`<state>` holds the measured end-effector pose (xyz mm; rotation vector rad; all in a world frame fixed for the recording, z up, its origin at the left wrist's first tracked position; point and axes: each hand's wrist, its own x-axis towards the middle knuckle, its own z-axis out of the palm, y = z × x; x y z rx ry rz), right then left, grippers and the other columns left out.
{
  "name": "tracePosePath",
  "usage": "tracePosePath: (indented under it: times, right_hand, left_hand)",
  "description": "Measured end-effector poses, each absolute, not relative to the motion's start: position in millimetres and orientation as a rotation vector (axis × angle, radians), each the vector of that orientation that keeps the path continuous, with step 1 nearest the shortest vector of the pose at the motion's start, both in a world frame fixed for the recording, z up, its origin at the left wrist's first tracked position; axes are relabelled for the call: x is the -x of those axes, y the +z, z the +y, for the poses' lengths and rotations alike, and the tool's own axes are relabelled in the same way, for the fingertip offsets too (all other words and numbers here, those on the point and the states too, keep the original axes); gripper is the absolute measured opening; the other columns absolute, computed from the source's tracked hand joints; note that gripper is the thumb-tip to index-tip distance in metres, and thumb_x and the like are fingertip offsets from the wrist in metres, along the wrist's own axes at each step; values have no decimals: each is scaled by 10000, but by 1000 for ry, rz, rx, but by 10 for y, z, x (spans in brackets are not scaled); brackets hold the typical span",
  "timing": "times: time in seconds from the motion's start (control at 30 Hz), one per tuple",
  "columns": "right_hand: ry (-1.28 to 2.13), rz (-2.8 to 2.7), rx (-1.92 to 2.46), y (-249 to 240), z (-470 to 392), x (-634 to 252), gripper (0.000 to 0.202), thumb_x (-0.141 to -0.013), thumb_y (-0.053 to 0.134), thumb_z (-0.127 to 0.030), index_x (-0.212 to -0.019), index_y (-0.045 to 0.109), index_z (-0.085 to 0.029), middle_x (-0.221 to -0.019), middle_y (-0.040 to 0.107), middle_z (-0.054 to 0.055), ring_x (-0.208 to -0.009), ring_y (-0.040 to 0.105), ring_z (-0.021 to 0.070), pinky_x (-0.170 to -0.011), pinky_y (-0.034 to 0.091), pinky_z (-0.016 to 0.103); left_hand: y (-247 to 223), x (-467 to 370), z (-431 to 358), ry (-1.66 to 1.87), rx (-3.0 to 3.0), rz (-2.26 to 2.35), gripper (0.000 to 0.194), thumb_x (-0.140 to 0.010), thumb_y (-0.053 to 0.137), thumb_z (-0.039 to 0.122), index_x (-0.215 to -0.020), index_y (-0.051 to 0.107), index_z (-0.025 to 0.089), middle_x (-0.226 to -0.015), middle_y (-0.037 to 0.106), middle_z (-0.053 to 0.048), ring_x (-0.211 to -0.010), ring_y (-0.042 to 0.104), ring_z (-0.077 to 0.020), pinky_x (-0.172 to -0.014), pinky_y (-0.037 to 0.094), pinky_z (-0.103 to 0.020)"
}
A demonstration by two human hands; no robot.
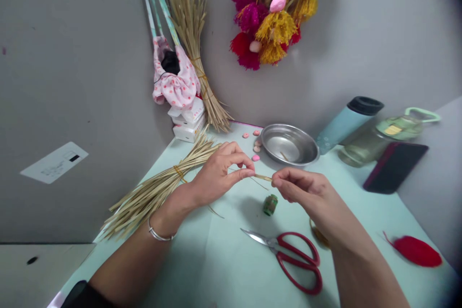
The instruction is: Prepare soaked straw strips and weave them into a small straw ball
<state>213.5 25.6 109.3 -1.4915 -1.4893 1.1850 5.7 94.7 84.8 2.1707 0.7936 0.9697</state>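
Note:
A short pale straw strip (263,177) is stretched between my two hands above the table. My left hand (224,169) pinches its left end between thumb and index finger. The right end is in the closed fingertips of my right hand (302,186). A thin strand trails below the strip. Under the hands lies a small green spool (270,205), and nearer to me are red-handled scissors (288,255), blades pointing left. A tied bundle of straw strips (159,187) lies beneath and left of my left wrist.
A metal bowl (289,144) sits at the back beside pink beads (256,158). Bottle (346,122), green jug (382,137) and phone (395,167) stand at the right. Red thread (417,251) lies front right. Boxes (188,122) and upright straw (197,53) are at the back left.

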Motion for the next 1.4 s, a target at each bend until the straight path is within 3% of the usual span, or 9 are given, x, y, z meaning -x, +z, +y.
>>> tracePosePath:
  times: [0.3,0.63,0.77,1.03,1.2,1.3,1.4]
  right_hand:
    - [1078,-1431,1531,1055,254,-2091,243,-868,611,-426,-739,652,-224,-605,446,-32,-562,390,127,-466,354,245]
    - [1157,-1270,1446,1057,261,-2111,200,-846,648,-390,-728,654,-228,-605,464,-30,-583,408,127,-515,414,237]
    - [1304,-1234,1336,996,276,-2181,223,-851,674,-409,-742,649,-216,-600,452,-38,-574,393,115,-532,419,235]
    - [1223,-1343,1437,1056,251,-2134,228,-839,684,-426,-734,652,-226,-607,490,-40,-575,441,114,-528,418,236]
    - [1128,-1433,1496,1093,246,-2173,240,-851,649,-418,-711,629,-224,-600,504,-35,-566,458,124,-518,397,254]
    - [1122,-1486,1534,1102,248,-2198,237,-859,631,-422,-722,637,-228,-619,548,-24,-573,468,133,-507,366,264]
    - [1133,-1531,1538,1112,251,-2181,253,-849,635,-445,-715,649,-231,-623,563,-20,-582,473,138,-514,369,265]
  left_hand:
    - [1032,-27,804,761,-2161,677,72,-910,638,257,-892,701,227,-836,545,9,-903,529,-151,-849,425,-275]
    - [927,-162,747,902,-2195,676,62,-881,663,231,-853,709,202,-834,548,-4,-861,511,-153,-899,431,-318]
    - [828,-203,792,850,-2050,717,76,-872,676,252,-827,702,197,-742,547,24,-814,538,-137,-912,423,-318]
    - [645,-273,892,746,-1746,755,196,-857,671,341,-763,690,170,-742,585,15,-711,519,-116,-716,425,-263]
    - [621,-142,1006,575,-2009,899,231,-784,738,369,-951,678,222,-915,558,3,-750,486,-130,-711,417,-275]
    - [709,-62,1032,703,-2066,924,371,-775,762,323,-1113,626,249,-1064,553,-17,-839,494,-142,-815,440,-299]
    - [840,-36,993,801,-2052,727,369,-809,749,301,-1147,607,257,-1199,563,-25,-930,512,-145,-908,436,-302]
